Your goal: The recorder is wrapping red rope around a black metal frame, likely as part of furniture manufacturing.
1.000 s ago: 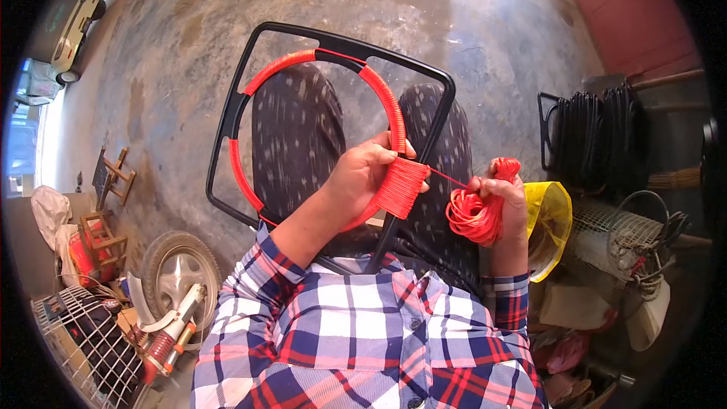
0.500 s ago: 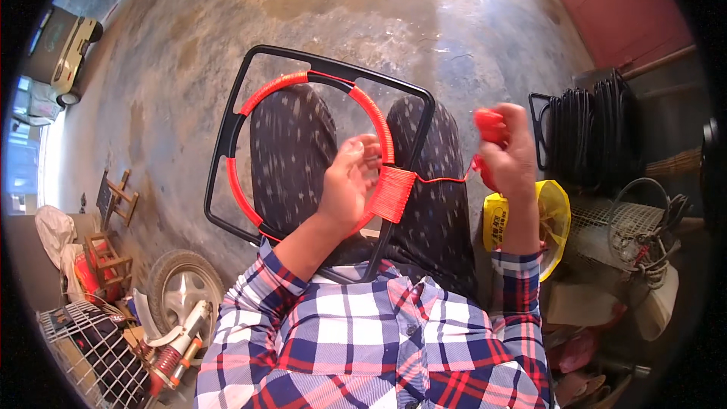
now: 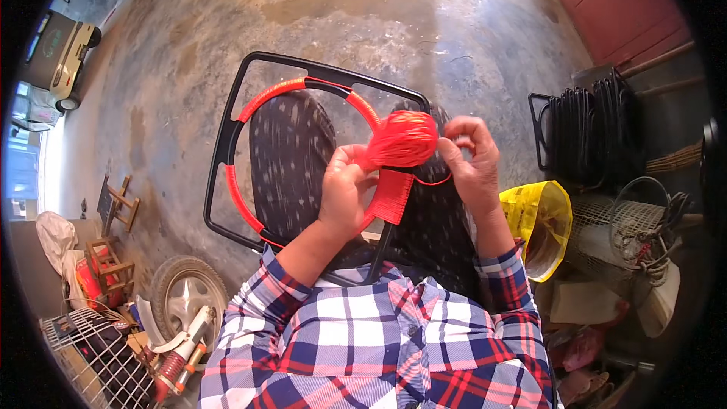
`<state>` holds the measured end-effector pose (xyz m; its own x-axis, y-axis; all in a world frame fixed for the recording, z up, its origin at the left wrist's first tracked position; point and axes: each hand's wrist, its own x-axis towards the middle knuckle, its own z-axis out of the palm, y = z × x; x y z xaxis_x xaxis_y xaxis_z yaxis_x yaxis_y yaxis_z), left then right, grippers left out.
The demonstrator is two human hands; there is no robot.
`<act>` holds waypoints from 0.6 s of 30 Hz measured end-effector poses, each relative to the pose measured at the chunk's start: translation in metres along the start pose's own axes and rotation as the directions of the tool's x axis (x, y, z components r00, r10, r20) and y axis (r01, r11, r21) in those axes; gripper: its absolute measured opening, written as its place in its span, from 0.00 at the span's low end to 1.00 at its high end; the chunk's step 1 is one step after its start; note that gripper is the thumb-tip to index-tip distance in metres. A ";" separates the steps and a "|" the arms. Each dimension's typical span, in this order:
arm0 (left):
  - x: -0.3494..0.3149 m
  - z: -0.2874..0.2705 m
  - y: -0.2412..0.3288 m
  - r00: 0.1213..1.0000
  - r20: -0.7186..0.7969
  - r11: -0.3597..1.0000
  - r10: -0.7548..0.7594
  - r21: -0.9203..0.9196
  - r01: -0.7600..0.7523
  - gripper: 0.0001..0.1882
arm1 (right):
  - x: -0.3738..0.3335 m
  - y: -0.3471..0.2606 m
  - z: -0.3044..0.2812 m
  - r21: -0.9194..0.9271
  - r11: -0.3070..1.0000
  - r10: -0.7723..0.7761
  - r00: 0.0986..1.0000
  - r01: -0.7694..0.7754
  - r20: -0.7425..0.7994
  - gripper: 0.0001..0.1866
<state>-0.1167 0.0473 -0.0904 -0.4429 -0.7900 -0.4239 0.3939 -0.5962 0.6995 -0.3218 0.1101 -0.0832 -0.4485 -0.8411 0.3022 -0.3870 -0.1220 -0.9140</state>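
Observation:
A black metal frame [image 3: 341, 64] with a round inner ring lies across my lap. Red cord is wound around stretches of the ring [image 3: 266, 95], with black gaps between. A dense block of wound red cord [image 3: 391, 198] joins the ring to the frame's right side. My left hand [image 3: 344, 191], reaching up within the ring, grips the left end of a loose red cord bundle [image 3: 409, 138]. Just right of the bundle, my right hand [image 3: 473, 160] has bent fingers, thumb apart from them, and no bundle. A red strand curves from the wound block to its edge.
A yellow plastic bag [image 3: 536, 216] stands by my right forearm. Beyond it are stacked black frames [image 3: 587, 132] and a wire mesh roll [image 3: 609, 233]. At left are a wheel [image 3: 185, 295], a white wire rack [image 3: 102, 356] and a small wooden stool [image 3: 110, 261].
The red cord bundle has moved left from my right hand into my left hand, over the ring's right side. My right hand has come in toward the frame and let the bundle go.

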 end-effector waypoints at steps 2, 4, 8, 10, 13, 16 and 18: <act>-0.004 0.011 0.012 0.980 0.036 0.961 -0.195 -0.190 0.199 0.10 | -0.014 0.014 -0.010 0.167 0.921 0.324 0.930 -0.352 0.173 0.09; 0.001 0.002 0.004 0.971 0.096 0.936 -0.217 -0.263 0.235 0.12 | -0.018 0.004 -0.002 0.090 0.962 0.232 0.947 -0.257 0.224 0.05; 0.001 -0.002 -0.001 0.965 0.127 0.952 -0.231 -0.175 0.251 0.18 | -0.009 -0.012 0.001 -0.302 0.952 0.086 0.899 0.053 0.429 0.08; 0.000 -0.001 0.001 0.954 0.139 0.950 -0.265 -0.130 0.283 0.19 | -0.006 -0.015 0.002 -0.366 0.928 0.126 0.862 0.073 0.492 0.12; 0.004 -0.006 0.001 0.913 0.166 0.908 -0.373 -0.137 0.396 0.20 | -0.007 -0.011 0.000 -0.342 0.938 0.140 0.842 0.055 0.521 0.14; 0.002 -0.004 0.001 0.913 0.203 0.916 -0.354 -0.123 0.383 0.19 | -0.006 -0.016 -0.002 -0.350 0.933 0.135 0.829 0.077 0.542 0.14; -0.002 0.002 0.006 0.918 0.218 0.931 -0.331 -0.081 0.355 0.18 | -0.009 -0.019 0.003 -0.335 0.938 0.091 0.871 0.087 0.483 0.14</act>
<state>-0.1152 0.0455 -0.0844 -0.7129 -0.4964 -0.4954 0.2747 -0.8476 0.4540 -0.3080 0.1184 -0.0697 -0.0364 -0.9981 0.0488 -0.6721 -0.0117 -0.7404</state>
